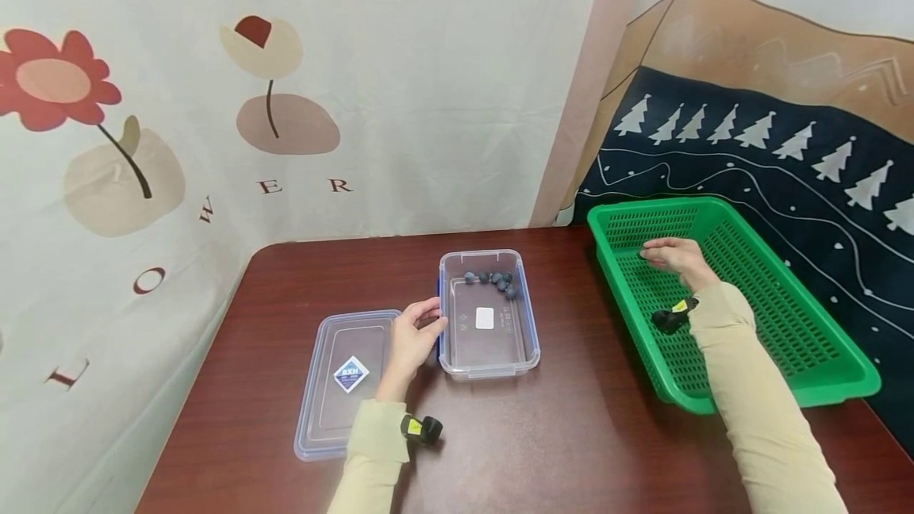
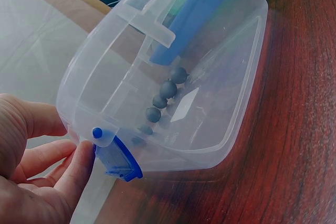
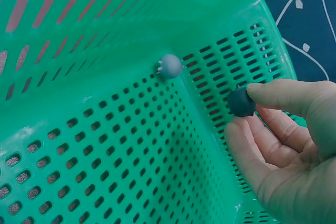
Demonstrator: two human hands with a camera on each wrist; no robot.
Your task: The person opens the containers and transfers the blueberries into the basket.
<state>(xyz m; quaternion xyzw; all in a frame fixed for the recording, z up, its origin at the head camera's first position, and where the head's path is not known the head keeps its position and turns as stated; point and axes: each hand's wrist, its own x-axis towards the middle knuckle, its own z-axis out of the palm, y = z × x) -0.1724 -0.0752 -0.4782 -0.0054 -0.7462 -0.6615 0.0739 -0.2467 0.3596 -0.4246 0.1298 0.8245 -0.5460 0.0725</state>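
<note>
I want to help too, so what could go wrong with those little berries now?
The right hand is pinching a small round berry, so it might slip out and drop into the green basket. Squeezing too hard could squash it.

The clear box has no cover on; its lid lies beside it on the table. If the box got tipped, the berries inside might roll out.

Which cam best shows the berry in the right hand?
Right wrist: the berry is close and large, pinched by the right hand. The head view gives only a small dark speck at that hand; the left wrist view doesn't show it.
</note>
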